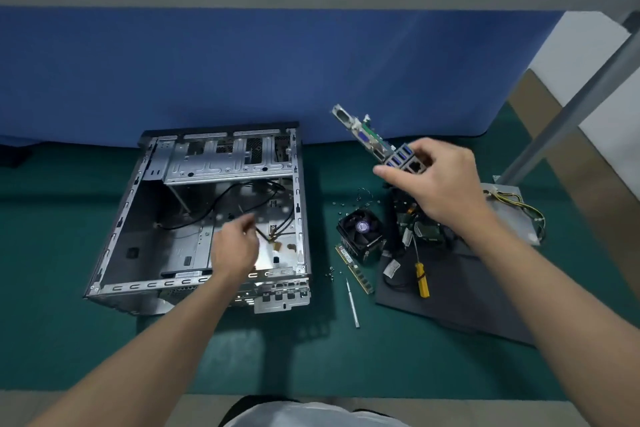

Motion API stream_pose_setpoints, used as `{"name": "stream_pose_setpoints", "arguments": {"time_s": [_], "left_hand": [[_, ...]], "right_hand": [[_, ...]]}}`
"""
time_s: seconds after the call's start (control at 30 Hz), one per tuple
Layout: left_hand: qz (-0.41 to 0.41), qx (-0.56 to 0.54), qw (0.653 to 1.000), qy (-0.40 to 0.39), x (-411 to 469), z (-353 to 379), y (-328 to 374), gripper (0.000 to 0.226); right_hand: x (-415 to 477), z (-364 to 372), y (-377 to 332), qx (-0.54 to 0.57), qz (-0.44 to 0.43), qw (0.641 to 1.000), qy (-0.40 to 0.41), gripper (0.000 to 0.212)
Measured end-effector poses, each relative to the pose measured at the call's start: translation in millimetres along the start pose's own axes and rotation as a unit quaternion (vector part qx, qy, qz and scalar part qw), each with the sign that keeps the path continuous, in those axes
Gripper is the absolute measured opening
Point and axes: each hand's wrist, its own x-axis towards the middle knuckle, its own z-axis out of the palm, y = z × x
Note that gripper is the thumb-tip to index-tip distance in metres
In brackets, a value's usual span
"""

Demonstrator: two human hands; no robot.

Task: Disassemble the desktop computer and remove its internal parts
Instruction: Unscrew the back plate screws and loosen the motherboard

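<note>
Motherboard (362, 135): held up tilted, right of centre, above the removed parts.
Right hand (440, 184): clamped on its port block.
Left hand (235, 246): inside the case (131, 218), centre left on the table, by black cables; grip blurred, cannot tell.
Doing it well: lay the board flat on the dark panel (467, 305), clear of the fan (360, 229).

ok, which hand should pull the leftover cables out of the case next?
Left, most likely. The left hand is inside the case, right by the black cables. The right hand is busy gripping the circuit board, held up well off to the case's right.
</note>
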Motion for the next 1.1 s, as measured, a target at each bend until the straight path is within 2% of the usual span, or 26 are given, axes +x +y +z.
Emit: {"name": "stream_pose_setpoints", "arguments": {"time_s": [0.07, 0.13, 0.17, 0.23, 0.27, 0.3, 0.37, 0.57, 0.87, 1.1], "left_hand": [[-0.035, 0.075, 0.996, -0.021, 5, 2, -1, 0.049], [-0.092, 0.213, 0.971, -0.052, 2, 5, 1, 0.055], [-0.078, 0.272, 0.958, -0.04, -1, 9, -1, 0.058], [0.056, 0.322, 0.945, -0.027, -10, 19, -4, 0.061], [0.123, 0.311, 0.94, -0.06, -13, 26, -3, 0.057], [0.156, 0.284, 0.94, -0.109, -16, 32, -1, 0.054], [0.144, 0.244, 0.944, -0.167, -21, 38, 5, 0.043], [0.121, 0.244, 0.949, -0.158, -21, 39, 6, 0.013], [0.112, 0.275, 0.941, -0.161, -23, 42, 7, 0.018], [0.099, 0.275, 0.941, -0.169, -24, 42, 10, 0.015]], "right_hand": [[-10, 4, 20, -0.055, -0.026, 0.998, 0.003, 0.04], [-20, 7, 39, -0.101, -0.053, 0.993, -0.006, 0.041], [-26, 9, 48, -0.125, -0.07, 0.99, -0.014, 0.042], [-36, 12, 63, -0.17, -0.108, 0.979, -0.034, 0.044], [-41, 12, 70, -0.189, -0.125, 0.973, -0.045, 0.045], [-44, 13, 77, -0.203, -0.138, 0.968, -0.056, 0.045], [-50, 11, 88, -0.223, -0.152, 0.96, -0.076, 0.046], [-69, 8, 118, -0.265, -0.144, 0.941, -0.156, 0.05], [-93, 3, 178, -0.275, 0.004, 0.943, -0.186, 0.044], [-104, 15, 180, -0.269, 0.061, 0.943, -0.188, 0.04]]}}
